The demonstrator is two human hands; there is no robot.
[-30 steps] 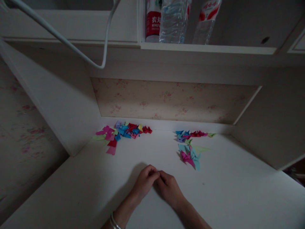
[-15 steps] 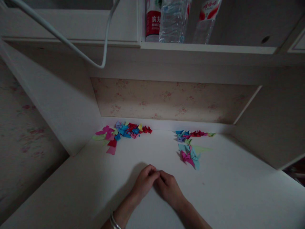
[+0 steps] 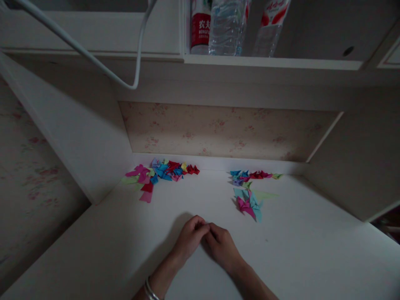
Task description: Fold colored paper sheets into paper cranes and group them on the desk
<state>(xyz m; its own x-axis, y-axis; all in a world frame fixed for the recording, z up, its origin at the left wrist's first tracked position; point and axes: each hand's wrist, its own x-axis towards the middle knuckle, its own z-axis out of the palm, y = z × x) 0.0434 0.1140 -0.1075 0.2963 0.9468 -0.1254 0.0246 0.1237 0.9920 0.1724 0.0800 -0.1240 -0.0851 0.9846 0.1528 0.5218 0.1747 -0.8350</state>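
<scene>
In the head view my left hand [image 3: 191, 236] and my right hand [image 3: 220, 245] meet at the fingertips, low over the white tabletop [image 3: 290, 250]. Both hands have curled, closed fingers, thumbs and forefingers pinched together. Whatever lies between them is hidden or too small to make out. Beyond my right hand is a loose group of magenta and light-blue folded paper pieces [image 3: 248, 205]. Farther off on the left, a heap of colourful folded paper [image 3: 168, 171] lies against the back edge. A silver bangle [image 3: 150, 289] circles my left wrist.
A row of small folded papers [image 3: 261, 175] runs along the back right. Overhead, a shelf [image 3: 271, 62] holds several plastic bottles [image 3: 226, 29]. A white cable or lamp arm [image 3: 137, 54] hangs down at upper left. Side panels [image 3: 68, 121] close in the desk.
</scene>
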